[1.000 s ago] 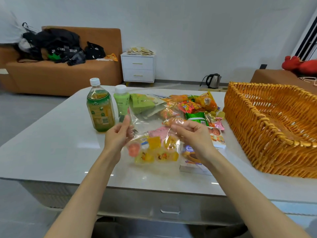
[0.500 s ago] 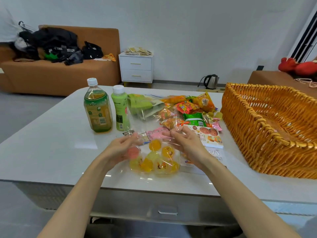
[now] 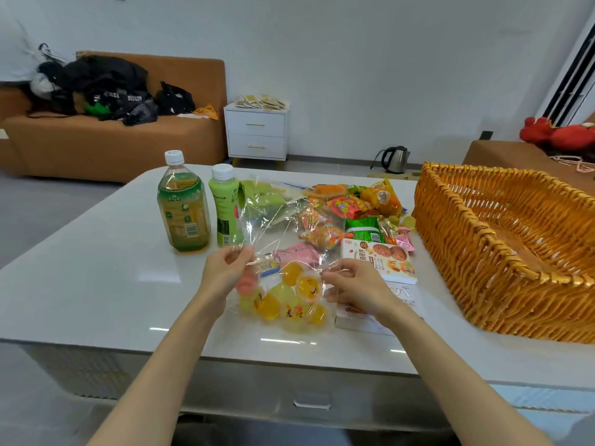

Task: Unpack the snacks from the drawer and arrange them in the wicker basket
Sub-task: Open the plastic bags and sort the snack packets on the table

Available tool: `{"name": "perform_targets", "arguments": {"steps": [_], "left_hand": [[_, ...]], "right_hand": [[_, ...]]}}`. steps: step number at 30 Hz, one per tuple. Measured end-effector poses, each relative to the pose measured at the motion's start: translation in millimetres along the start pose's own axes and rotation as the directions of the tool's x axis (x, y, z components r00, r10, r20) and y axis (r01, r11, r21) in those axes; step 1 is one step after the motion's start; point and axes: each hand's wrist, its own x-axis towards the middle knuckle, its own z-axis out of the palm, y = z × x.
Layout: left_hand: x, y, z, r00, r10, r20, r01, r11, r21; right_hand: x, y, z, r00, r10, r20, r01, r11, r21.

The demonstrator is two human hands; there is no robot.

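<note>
A clear plastic bag (image 3: 277, 233) with several yellow and pink jelly cups (image 3: 289, 300) in its bottom lies on the white table (image 3: 96, 278). My left hand (image 3: 225, 272) pinches the bag's left edge and my right hand (image 3: 357, 288) pinches its right edge, both just above the cups. Behind the bag lies a heap of colourful snack packets (image 3: 354, 207), with a cookie box (image 3: 380, 259) beside my right hand. The wicker basket (image 3: 457, 252) stands at the right, with nothing visible inside it.
A tea bottle (image 3: 182, 204) and a green drink bottle (image 3: 223, 207) stand left of the snacks. A drawer handle (image 3: 311, 401) shows under the table's front edge. An orange sofa (image 3: 106, 146), a white nightstand (image 3: 257, 133) and a kettle (image 3: 394, 160) are behind.
The bag of jelly cups has come down from the air onto the table near me. My two hands have moved lower and a little apart along the bag's top.
</note>
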Motion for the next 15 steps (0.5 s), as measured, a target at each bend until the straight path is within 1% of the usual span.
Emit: {"name": "perform_targets", "arguments": {"steps": [2,4,5,7,9,12,14,15], "left_hand": [[2,1,-1,0.996,0.083,-0.028,-0.080,0.993,0.090],[-1,2,0,0.993,0.119,0.007,-0.119,0.981,0.154],[-2,1,1,0.988,0.151,0.012,-0.150,0.961,0.231],[-4,-2,6,0.963,0.268,0.024,-0.253,0.872,0.418],[-6,2,14,0.922,0.382,0.060,-0.362,0.799,0.479],[-9,11,34,0.857,0.484,0.178,-0.501,0.699,0.511],[-10,12,51,0.820,0.495,0.285,-0.567,0.638,0.522],[-10,11,59,0.814,0.478,0.331,-0.579,0.618,0.531]], "right_hand": [[1,0,-4,0.999,-0.030,0.014,0.031,0.996,-0.082],[0,-3,-12,0.999,-0.033,0.030,0.037,0.991,-0.126],[0,-2,-19,0.999,-0.043,0.001,0.043,0.986,-0.164],[5,1,-36,0.980,-0.152,-0.132,0.098,0.934,-0.343],[13,4,-56,0.931,-0.255,-0.263,0.098,0.866,-0.491],[27,9,-83,0.847,-0.316,-0.427,0.028,0.830,-0.558],[38,14,-96,0.825,-0.334,-0.455,-0.001,0.805,-0.593],[44,15,-100,0.833,-0.323,-0.449,-0.011,0.802,-0.597]]}}
